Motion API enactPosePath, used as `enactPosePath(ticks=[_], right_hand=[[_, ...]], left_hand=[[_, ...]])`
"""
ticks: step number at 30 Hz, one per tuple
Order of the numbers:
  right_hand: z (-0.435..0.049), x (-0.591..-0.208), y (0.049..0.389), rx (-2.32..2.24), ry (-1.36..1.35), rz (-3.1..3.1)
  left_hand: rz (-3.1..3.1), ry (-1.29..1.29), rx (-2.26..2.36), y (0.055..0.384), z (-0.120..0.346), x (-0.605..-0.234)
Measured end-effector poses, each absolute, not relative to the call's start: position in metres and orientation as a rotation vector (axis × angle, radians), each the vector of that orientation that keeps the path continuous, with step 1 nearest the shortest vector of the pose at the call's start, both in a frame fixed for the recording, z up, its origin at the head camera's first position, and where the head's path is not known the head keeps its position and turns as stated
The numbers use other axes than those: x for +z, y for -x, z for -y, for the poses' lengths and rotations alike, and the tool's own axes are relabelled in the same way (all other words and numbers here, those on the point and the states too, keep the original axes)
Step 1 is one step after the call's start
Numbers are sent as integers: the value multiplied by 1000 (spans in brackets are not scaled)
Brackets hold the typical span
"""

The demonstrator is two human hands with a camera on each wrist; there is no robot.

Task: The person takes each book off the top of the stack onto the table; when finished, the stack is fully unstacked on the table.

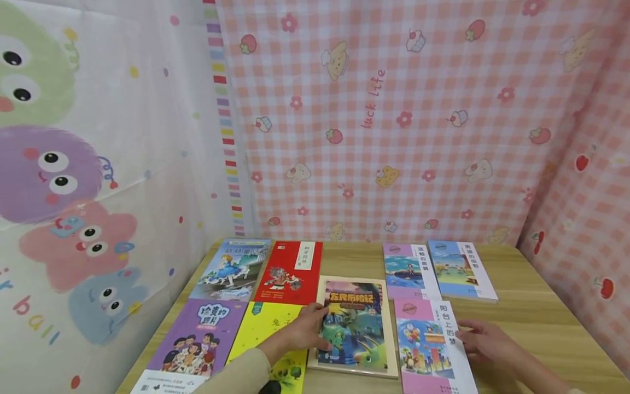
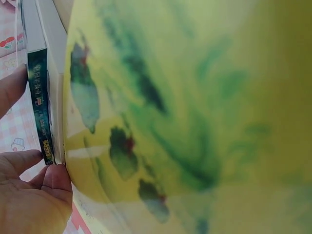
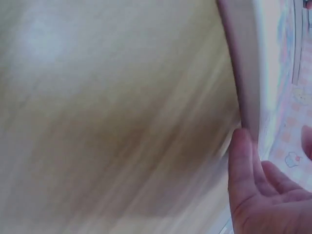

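A dinosaur-covered book (image 1: pixel 351 323) lies on top of a slightly larger cream-edged book (image 1: pixel 391 350) on the table. My left hand (image 1: pixel 307 328) rests at the left edge of this stack, thumb and fingers spread along the dark green spine (image 2: pixel 40 105). To the right lies a pink and white book with balloons on its cover (image 1: pixel 425 350). Against its right edge, my right hand (image 1: pixel 484 342) touches with extended fingers; fingertips (image 3: pixel 241 141) meet the page edges low at the tabletop. Under my left forearm is a yellow book (image 1: pixel 268 328), partly covered.
On the left lie a blue book (image 1: pixel 231 271), a red book (image 1: pixel 295 273), a purple book (image 1: pixel 197 334) and a white-edged one (image 1: pixel 164 383). Two more books, one pink (image 1: pixel 406 271) and one blue (image 1: pixel 455 268), lie at the back right. Patterned curtains (image 1: pixel 384 137) enclose the wooden table (image 1: pixel 531 306).
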State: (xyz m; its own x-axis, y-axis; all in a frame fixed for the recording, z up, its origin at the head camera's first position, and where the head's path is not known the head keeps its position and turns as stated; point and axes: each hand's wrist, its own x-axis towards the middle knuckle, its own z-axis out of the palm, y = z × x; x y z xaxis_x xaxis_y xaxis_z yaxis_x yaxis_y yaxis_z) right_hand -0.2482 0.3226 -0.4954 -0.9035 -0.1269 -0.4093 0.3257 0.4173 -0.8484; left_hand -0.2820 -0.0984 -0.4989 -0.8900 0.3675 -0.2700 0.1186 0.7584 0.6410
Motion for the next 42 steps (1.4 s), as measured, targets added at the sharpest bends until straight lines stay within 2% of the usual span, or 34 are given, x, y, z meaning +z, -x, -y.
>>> enactPosePath(ticks=[6, 13, 26, 42], right_hand=[[-313, -478, 256, -1537, -238, -2280], [-280, -467, 264, -1658, -173, -2191], [-199, -477, 272, -1786, -52, -2142], [-172, -484, 275, -1840, -205, -2000]], left_hand=[[-2579, -370, 898, 283, 100, -498], [-2590, -367, 887, 284, 102, -499], [-2596, -374, 873, 284, 100, -498], [-2594, -381, 879, 283, 98, -502]])
